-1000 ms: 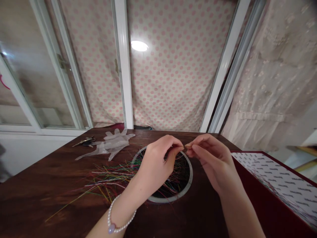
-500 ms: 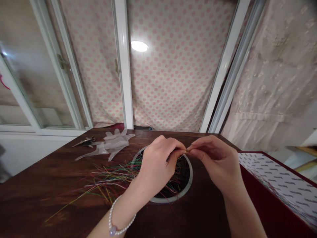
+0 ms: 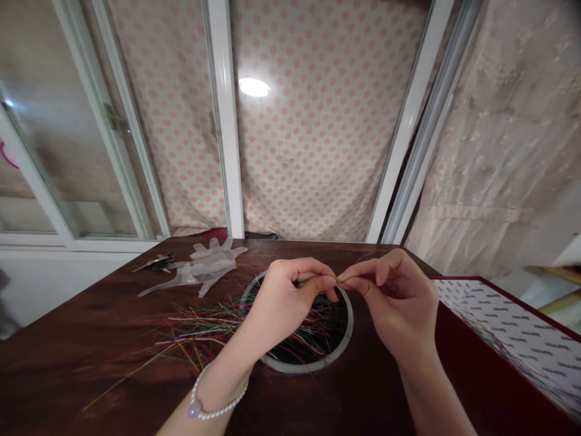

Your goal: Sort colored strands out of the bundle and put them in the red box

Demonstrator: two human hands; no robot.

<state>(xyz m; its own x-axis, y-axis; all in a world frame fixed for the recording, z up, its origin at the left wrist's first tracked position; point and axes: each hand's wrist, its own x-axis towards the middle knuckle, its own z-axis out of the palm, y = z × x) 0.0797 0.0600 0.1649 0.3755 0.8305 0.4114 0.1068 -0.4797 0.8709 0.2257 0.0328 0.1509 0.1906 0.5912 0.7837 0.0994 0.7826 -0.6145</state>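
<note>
My left hand [image 3: 290, 303] and my right hand [image 3: 394, 297] meet fingertip to fingertip over the round grey-rimmed opening. Both pinch a thin wire [image 3: 363, 257]; most of it hides behind the fingers, and a fine curved end shows above my right hand. Beneath and left of my left hand lies a loose pile of thin coloured wires [image 3: 204, 327], red, green, yellow and white. They spread from the dark round dish or inset with a pale rim [image 3: 348, 339] onto the table. A pearl bracelet [image 3: 218, 413] circles my left wrist.
On the dark wooden table [image 3: 91, 339], a clear plastic glove [image 3: 200, 266] lies at the back left beside some keys [image 3: 157, 262]. A dark red box [image 3: 476, 351] with a white printed lining and thin wires inside stands at the right. A curtained window [image 3: 313, 151] rises behind.
My hands have shifted slightly, still meeting at the fingertips. The left fingers have lowered and the right fingers have spread and lifted. A curved wire end now shows above my right hand.
</note>
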